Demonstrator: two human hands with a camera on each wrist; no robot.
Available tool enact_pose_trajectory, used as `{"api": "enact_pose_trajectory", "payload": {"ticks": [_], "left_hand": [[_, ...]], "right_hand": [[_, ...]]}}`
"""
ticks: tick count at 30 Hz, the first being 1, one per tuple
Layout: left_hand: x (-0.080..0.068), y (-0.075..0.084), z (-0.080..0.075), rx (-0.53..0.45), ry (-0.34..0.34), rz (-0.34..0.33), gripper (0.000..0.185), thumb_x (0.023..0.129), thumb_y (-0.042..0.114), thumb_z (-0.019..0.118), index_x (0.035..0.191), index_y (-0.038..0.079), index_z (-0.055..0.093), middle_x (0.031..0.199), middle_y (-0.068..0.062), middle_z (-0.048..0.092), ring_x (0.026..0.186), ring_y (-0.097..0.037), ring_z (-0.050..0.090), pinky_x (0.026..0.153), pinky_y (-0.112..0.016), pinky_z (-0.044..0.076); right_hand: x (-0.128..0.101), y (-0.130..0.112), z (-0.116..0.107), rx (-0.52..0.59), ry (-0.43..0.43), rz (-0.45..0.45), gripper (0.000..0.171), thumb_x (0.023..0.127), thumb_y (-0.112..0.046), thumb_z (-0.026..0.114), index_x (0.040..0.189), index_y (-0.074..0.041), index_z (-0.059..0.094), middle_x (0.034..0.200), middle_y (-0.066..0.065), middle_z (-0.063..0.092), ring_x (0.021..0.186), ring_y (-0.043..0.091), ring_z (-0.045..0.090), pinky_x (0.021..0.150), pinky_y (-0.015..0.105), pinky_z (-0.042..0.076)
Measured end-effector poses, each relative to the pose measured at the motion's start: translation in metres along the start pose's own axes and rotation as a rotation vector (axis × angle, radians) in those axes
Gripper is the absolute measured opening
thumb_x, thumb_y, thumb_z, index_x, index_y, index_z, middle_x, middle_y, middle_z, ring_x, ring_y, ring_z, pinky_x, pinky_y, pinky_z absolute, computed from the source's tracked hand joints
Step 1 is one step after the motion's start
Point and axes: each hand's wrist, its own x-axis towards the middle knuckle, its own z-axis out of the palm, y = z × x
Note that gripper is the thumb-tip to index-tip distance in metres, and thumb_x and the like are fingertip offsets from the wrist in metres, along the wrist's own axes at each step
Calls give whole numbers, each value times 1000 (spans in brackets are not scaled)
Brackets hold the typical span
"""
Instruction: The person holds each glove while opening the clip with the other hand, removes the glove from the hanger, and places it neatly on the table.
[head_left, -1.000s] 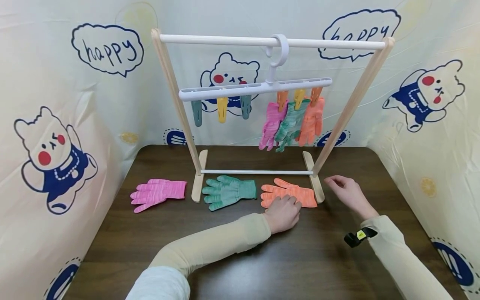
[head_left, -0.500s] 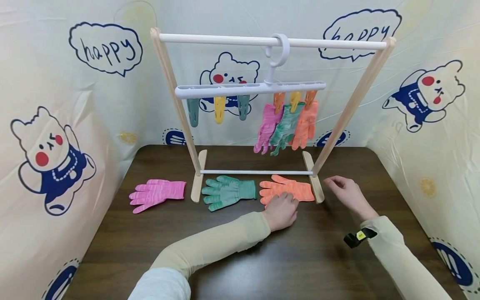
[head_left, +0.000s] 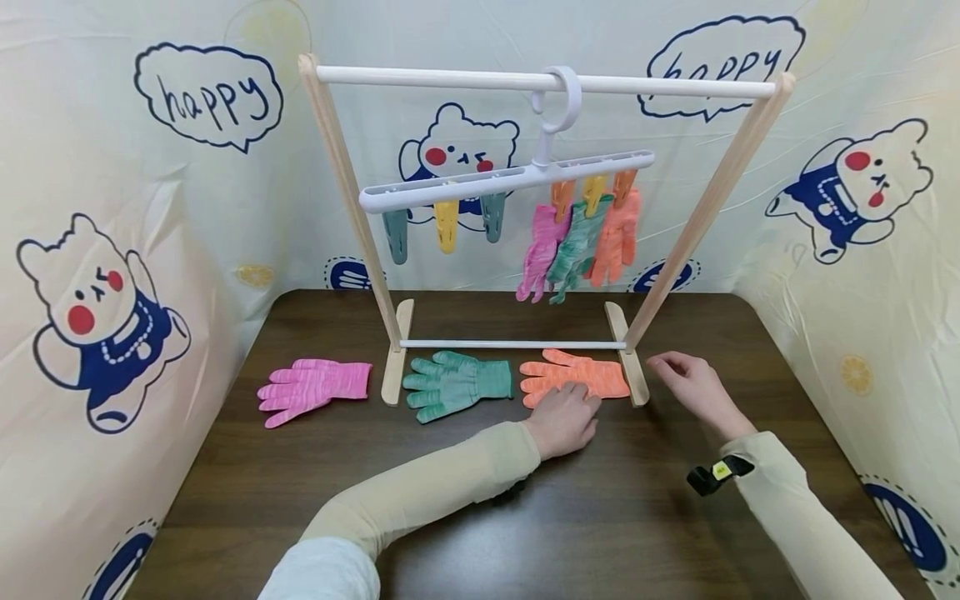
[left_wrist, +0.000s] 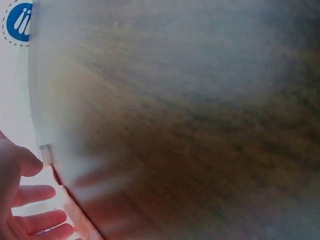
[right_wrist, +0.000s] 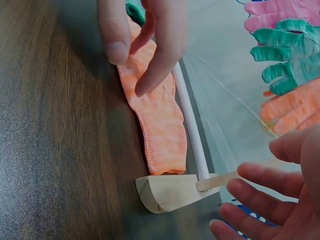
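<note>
On the table lies an orange glove (head_left: 602, 379), cuff toward the rack's right foot. My left hand (head_left: 564, 419) is over its near edge; in the right wrist view its fingers (right_wrist: 164, 65) hang loosely bent above the fabric, and whether they touch it I cannot tell. My right hand (head_left: 693, 392) rests right of that foot, fingers relaxed, holding nothing. Left of the orange glove lie a green glove (head_left: 457, 385) and a pink glove (head_left: 315, 390). Small pink (head_left: 542, 250), green (head_left: 577, 246) and orange (head_left: 617, 237) gloves hang clipped from a white hanger (head_left: 510, 179).
A wooden drying rack (head_left: 701, 208) with a white top rod (head_left: 435, 79) stands at the table's back, carrying the hanger. Three clips, including a yellow clip (head_left: 446, 227), hang without gloves on the hanger's left half. A printed cloth (head_left: 847, 317) surrounds the brown table (head_left: 480, 525).
The orange glove on the table has shifted slightly left and away, my left hand moving slightly with it. The hanger and hanging gloves swing a little. My right hand has stayed in place.
</note>
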Motion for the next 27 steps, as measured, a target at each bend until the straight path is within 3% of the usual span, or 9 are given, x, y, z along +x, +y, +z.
{"api": "enact_pose_trajectory", "payload": {"ticks": [11, 19, 27], "left_hand": [[-6, -1, -15, -14, 56, -14, 25, 106, 38, 55, 116, 21, 70, 106, 1, 67, 94, -18, 63, 69, -34, 52], [-12, -9, -19, 8, 143, -61, 22, 106, 34, 55, 114, 22, 71, 105, 1, 70, 96, -20, 67, 78, -38, 54], [-21, -18, -32, -29, 212, -92, 20, 106, 32, 57, 108, 20, 72, 99, 1, 70, 95, -21, 68, 70, -35, 56]], "right_hand": [[2, -8, 1, 19, 15, -11, 47, 110, -37, 51, 127, 3, 68, 122, 25, 70, 103, 34, 65, 87, 45, 54], [2, -15, 0, 15, 63, -68, 44, 110, -34, 52, 126, 3, 69, 120, 23, 72, 102, 32, 66, 85, 43, 53], [0, -28, -5, 40, 57, -72, 44, 110, -36, 52, 127, 1, 69, 121, 23, 72, 103, 32, 65, 85, 40, 53]]}}
